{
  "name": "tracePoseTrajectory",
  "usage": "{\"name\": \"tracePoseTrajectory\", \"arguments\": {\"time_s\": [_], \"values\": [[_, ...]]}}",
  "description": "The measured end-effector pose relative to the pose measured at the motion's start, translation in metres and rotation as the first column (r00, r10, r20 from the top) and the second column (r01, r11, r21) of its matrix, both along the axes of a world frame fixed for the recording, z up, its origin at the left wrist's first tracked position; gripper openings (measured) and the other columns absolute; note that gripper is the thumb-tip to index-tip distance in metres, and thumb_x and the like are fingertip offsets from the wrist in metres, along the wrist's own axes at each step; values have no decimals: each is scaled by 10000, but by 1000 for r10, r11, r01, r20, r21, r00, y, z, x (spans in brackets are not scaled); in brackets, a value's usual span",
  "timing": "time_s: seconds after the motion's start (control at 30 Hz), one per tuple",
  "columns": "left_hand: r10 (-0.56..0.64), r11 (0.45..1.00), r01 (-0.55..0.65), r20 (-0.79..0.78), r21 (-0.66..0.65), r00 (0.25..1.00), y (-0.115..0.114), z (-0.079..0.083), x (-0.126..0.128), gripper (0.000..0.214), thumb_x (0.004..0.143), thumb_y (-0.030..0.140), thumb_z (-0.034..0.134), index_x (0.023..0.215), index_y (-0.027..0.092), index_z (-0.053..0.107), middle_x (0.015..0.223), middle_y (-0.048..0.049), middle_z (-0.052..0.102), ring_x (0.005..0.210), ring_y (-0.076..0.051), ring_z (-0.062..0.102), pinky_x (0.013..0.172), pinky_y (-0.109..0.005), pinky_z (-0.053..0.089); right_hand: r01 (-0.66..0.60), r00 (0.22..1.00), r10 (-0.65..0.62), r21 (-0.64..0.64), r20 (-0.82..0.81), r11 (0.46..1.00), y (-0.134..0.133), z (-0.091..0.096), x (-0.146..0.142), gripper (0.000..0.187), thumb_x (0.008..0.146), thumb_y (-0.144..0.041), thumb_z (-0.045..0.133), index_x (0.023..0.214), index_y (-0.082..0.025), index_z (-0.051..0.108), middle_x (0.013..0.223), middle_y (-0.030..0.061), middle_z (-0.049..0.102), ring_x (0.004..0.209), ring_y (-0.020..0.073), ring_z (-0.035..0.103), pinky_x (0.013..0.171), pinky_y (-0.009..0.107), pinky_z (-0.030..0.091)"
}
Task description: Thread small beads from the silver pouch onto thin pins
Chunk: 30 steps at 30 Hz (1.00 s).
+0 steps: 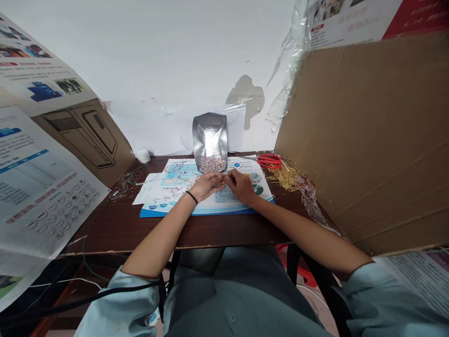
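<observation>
My left hand [207, 186] is turned palm up over the printed sheet [238, 206], its fingers bent and their tips drawn together. My right hand [240, 187] comes in from the other side, fingers curled in a pinch. Their fingertips meet just in front of a silver pouch [210, 135]. Whatever lies between them is too small to make out. The pouch stands upright against the wall, and small pink and clear beads [212, 164] show at its bottom. More loose beads and thin strings are scattered on the sheet left of my left hand.
Red-handled scissors [269, 161] lie at the right beside a heap of thin gold sticks [285, 178] and crumpled clear plastic [311, 201]. Tangled thread [126, 183] sits on the left of the dark table [224, 231]. Cardboard panels [372, 131] wall in both sides.
</observation>
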State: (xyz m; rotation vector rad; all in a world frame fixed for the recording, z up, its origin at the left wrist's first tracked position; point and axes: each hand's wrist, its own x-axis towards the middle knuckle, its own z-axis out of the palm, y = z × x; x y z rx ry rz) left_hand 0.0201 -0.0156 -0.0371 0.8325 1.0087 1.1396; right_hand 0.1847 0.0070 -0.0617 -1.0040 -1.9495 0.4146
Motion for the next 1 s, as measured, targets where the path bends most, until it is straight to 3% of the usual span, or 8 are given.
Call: {"name": "tracePoseTrajectory", "arguments": {"time_s": [0.57, 0.87, 1.0], "values": [[-47, 999, 48, -43, 26, 998, 1, -2, -1, 232, 705, 204, 874, 836, 109, 709, 846, -40, 719, 802, -98, 670, 872, -273, 565, 9, 1000, -9, -7, 15, 1000, 0, -2, 0, 170, 947, -315, 473, 862, -214, 579, 801, 31, 687, 720, 166, 599, 688, 265, 382], [32, 999, -32, -82, 0, 996, 0, 2, 4, 210, 702, 201, 875, 729, 95, 695, 736, -49, 701, 681, -92, 652, 748, -241, 569, -57, 998, 58, -8, 30, 998, 1, 3, 3, 177, 954, -261, 504, 1005, -216, 669, 875, 39, 730, 824, 193, 660, 764, 283, 440], [58, 998, -62, -130, -30, 990, -3, 5, 6, 173, 732, 183, 847, 725, 89, 703, 716, -70, 709, 669, -110, 666, 717, -241, 569, -65, 996, 63, 33, 70, 997, 4, 3, 5, 167, 944, -251, 547, 942, -218, 710, 927, 58, 734, 884, 198, 657, 788, 286, 445]]}}
